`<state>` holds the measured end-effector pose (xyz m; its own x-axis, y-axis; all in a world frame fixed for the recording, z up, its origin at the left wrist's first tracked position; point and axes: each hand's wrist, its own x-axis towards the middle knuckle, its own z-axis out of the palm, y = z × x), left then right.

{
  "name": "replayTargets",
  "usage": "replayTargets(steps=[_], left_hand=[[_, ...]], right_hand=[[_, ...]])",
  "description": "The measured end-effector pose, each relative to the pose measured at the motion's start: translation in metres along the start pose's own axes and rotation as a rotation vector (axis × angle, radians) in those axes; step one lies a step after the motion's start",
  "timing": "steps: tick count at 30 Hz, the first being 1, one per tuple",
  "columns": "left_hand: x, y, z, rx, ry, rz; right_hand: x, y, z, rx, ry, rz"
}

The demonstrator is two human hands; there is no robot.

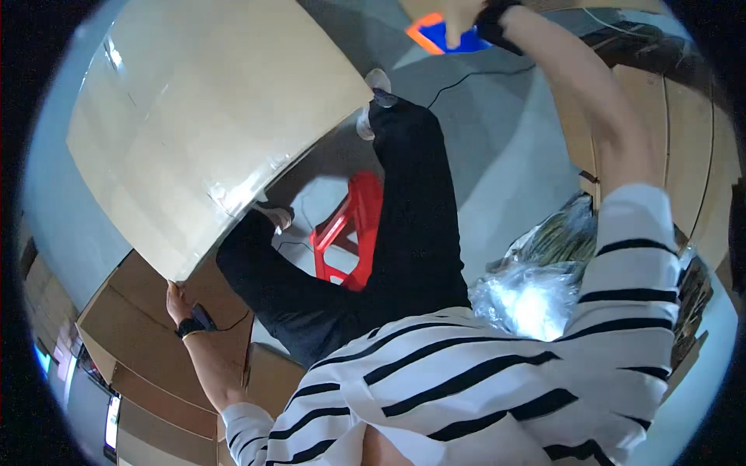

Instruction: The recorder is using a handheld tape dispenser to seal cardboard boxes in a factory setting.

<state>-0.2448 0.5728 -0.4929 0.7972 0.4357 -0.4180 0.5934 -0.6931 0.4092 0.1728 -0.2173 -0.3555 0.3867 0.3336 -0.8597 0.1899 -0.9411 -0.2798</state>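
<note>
A large tan cardboard box [210, 101], with shiny clear tape on its near side, stands at the front left. My left hand [177, 303] is at the box's near corner, its fingers closed on the edge. Far off to the right, beyond my knees, my right hand [465, 14] grips a blue-and-orange tool [458, 39] that looks like a tape dispenser. The picture's top rim cuts off part of that hand. Both wrists wear dark bands.
A red plastic stool [361, 225] is between my legs. Clear plastic bags [528, 287] lie by my right side. Flat cardboard [645, 132] leans at the right; brown cartons [171, 334] stand at the left. A black cable [474, 74] crosses the grey floor.
</note>
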Motion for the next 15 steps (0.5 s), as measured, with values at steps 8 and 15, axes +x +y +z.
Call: replayTargets(steps=[8,15], left_hand=[[0.008,-0.008,-0.006,-0.611,-0.194,-0.353],[0.007,0.018,-0.011,-0.581,-0.117,-0.581]], right_hand=[[0.059,0.049,0.109,1.948,0.305,-0.873],[0.123,0.023,0.21,2.331,0.058,-1.054]])
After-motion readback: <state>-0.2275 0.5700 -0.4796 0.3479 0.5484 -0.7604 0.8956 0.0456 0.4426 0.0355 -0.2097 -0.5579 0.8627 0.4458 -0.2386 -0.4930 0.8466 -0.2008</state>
